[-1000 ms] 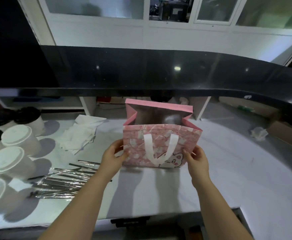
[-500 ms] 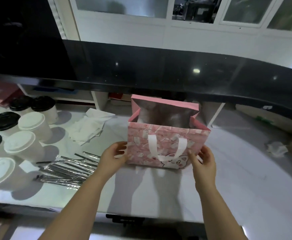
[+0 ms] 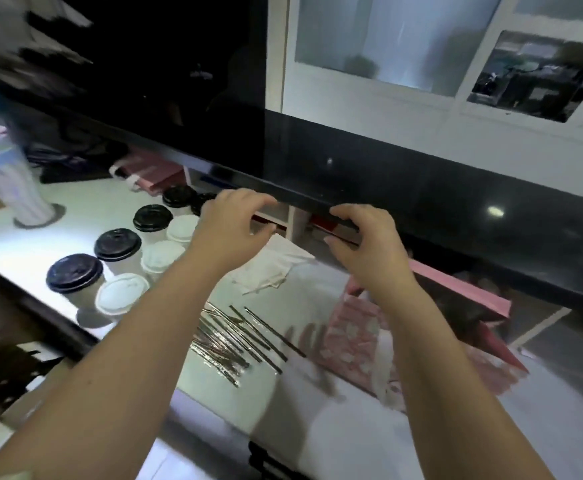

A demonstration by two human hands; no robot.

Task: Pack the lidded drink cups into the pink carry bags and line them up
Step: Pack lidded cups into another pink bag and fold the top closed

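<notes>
Left hand (image 3: 229,225) and right hand (image 3: 369,244) are raised empty, fingers loosely curled, above pink bag (image 3: 359,337); cups (image 3: 123,268) are grouped left.

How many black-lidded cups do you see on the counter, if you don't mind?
5, in a diagonal row: front, next, middle, then, and one partly hidden behind the left hand. More may be hidden.
</notes>
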